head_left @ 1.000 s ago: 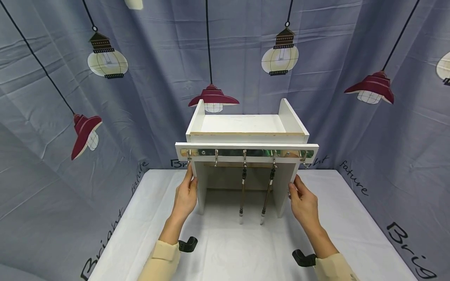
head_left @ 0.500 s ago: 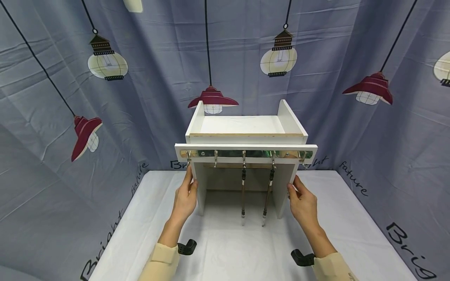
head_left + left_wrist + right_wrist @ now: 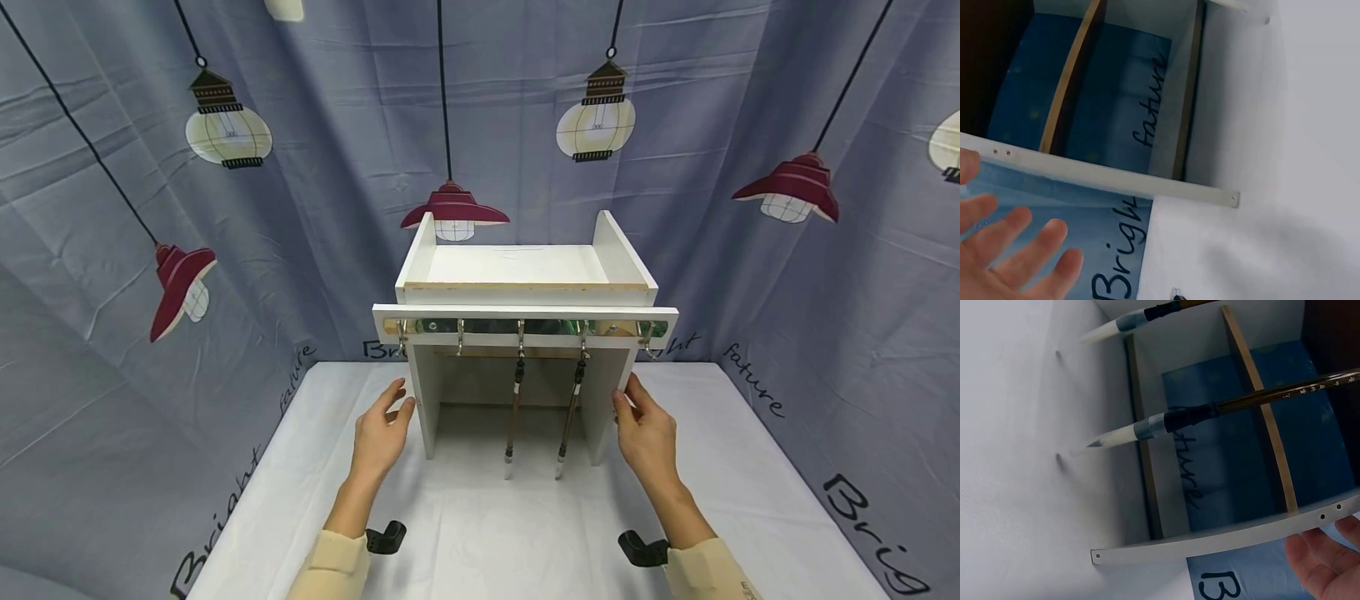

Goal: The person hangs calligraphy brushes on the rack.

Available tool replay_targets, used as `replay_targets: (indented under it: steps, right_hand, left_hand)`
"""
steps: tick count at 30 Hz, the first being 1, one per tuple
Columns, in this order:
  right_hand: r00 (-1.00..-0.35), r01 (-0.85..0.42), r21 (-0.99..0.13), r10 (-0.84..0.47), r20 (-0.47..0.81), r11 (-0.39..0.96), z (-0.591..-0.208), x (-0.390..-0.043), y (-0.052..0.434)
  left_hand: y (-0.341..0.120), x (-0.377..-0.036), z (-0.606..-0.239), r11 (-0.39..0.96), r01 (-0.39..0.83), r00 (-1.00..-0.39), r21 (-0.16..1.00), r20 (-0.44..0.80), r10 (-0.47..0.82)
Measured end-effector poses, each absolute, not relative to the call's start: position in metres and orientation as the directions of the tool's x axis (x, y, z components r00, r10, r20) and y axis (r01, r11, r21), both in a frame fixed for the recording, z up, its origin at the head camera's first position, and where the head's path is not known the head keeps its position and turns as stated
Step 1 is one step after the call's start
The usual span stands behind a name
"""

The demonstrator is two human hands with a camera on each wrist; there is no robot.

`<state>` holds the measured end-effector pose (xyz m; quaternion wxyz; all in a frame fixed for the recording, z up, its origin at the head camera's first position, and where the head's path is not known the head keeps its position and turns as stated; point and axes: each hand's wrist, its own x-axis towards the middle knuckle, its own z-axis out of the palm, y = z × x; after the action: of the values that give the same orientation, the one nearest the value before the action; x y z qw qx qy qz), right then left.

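1. Head: the white rack (image 3: 525, 297) stands on the desk (image 3: 750, 500) beyond and between the hands, its long hook rail (image 3: 487, 341) running left to right. The right hand (image 3: 648, 433) is nearer, touching the right panel; the left hand (image 3: 378, 437), loosely spread and holding nothing, is just outside the left. Two brushes (image 3: 514, 408) hang between.
2. Left wrist: fingers parted, clear of the panel; palm cut off.
3. Right wrist: relaxed fingers meet the panel's outer side; thumb hidden, brush tops cut off.

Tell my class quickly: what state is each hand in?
Left hand: open, holding nothing, apart from the white rack.
Right hand: at the rack's side panel; whether gripping or only touching cannot be told.
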<state>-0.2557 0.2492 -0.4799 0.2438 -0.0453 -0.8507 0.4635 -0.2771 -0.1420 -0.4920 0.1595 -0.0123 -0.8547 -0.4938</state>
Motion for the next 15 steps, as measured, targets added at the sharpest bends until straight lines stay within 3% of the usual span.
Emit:
replay_targets:
  steps: [8, 15]
  right_hand:
    - [-0.872, -0.146, -0.813, 0.315, 0.375, 0.564, -0.48, -0.256, 0.249]
    - [-0.872, -0.145, -0.812, 0.315, 0.375, 0.565, -0.48, -0.256, 0.249]
  left_hand:
    - [-0.155, -0.275, -0.503, 0.602, 0.041, -0.924, 0.797, 0.26, -0.28]
    - [-0.165, -0.271, -0.514, 0.647, -0.026, -0.921, 0.762, 0.234, -0.312]
